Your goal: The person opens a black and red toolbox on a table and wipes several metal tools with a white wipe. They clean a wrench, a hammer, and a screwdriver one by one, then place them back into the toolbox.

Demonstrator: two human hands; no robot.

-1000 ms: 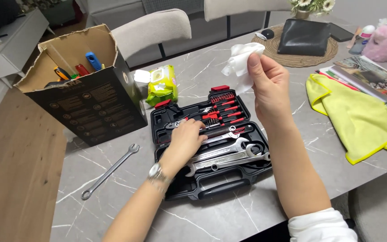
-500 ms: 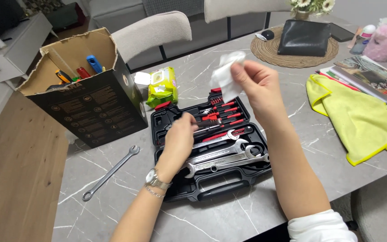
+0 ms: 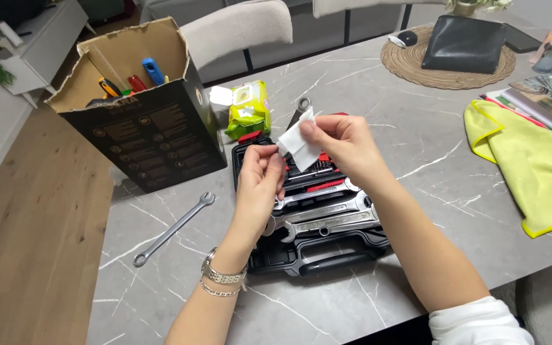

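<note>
Both hands now meet above the open tool case [image 3: 308,217] near the table's front edge. The left hand [image 3: 258,182], which a second ago rested among the wrenches in the case, has lifted a wrench [image 3: 301,108] and pinches its lower end; the right hand [image 3: 343,142] has come down and clamps a white wipe [image 3: 300,144] around the shaft. Cleaning of this tool appears under way. Another wrench [image 3: 174,229] lies on the table [image 3: 416,140] toward its left edge, beside the cardboard box [image 3: 151,137].
</note>
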